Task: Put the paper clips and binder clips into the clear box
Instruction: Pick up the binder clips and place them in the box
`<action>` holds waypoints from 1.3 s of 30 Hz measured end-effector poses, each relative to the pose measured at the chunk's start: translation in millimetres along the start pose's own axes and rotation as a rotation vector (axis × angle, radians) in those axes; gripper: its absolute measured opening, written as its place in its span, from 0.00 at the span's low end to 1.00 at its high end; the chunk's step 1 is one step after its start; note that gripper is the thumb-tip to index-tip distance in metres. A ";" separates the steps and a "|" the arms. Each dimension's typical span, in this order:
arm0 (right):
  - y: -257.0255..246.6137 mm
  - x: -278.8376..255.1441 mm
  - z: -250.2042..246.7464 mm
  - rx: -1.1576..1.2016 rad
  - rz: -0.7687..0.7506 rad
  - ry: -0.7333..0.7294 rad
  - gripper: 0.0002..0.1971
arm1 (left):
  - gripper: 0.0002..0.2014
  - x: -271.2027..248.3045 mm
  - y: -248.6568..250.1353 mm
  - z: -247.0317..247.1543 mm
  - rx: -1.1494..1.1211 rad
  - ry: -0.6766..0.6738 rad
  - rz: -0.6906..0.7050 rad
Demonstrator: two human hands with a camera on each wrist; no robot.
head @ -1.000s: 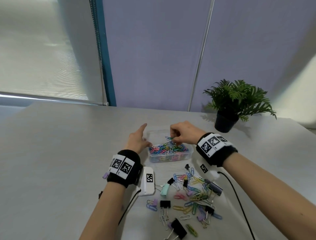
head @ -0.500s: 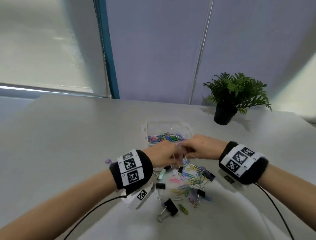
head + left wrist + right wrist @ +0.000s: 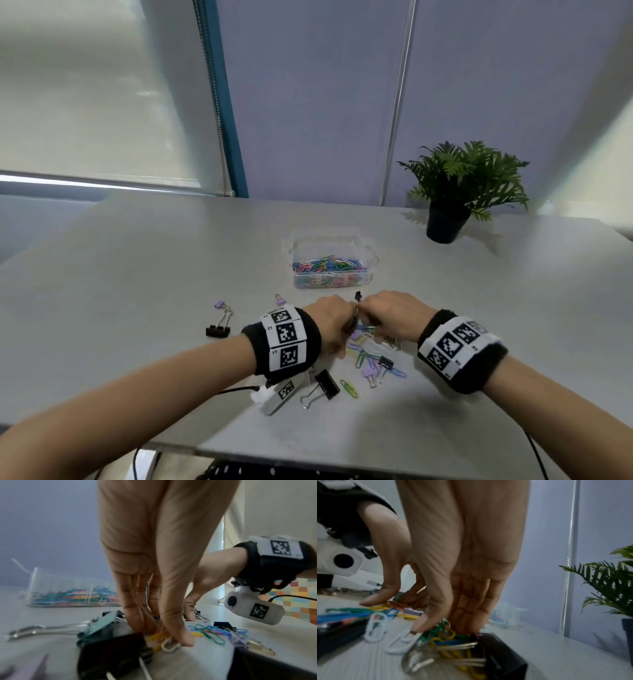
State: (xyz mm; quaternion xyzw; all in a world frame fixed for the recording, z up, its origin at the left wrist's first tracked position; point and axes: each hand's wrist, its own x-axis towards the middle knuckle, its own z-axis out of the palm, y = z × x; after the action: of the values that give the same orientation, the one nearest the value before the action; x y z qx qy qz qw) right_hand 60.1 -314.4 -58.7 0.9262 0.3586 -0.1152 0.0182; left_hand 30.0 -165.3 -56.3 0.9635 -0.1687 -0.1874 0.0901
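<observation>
Grey table (image 3: 137, 274), lilac wall behind, plant (image 3: 462, 185) far right. Stray binder clips (image 3: 219, 330) lie left of my wrists. My left hand (image 3: 330, 318) points fingers down into the clip pile (image 3: 370, 359), thumb and fingertips closing on paper clips (image 3: 169, 642) on the tabletop. My right hand (image 3: 390, 317) is knuckle to knuckle with it, fingers also straight down, thumb (image 3: 423, 623) and fingertips gathering a green and yellow bunch (image 3: 443, 632). Neither has lifted anything clear. Box (image 3: 330, 263), part full of paper clips, sits just beyond both hands.
</observation>
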 end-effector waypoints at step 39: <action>18.0 77.8 -54.6 0.437 0.277 0.357 0.09 | 0.08 54.5 -81.0 -80.0 -0.421 0.344 -0.071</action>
State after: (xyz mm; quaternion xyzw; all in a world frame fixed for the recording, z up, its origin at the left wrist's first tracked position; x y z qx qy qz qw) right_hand 138.8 -270.0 -24.0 0.9537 0.1935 -0.0214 -0.2291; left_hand 132.5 -100.9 -20.4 0.9465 -0.0746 -0.0551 0.3092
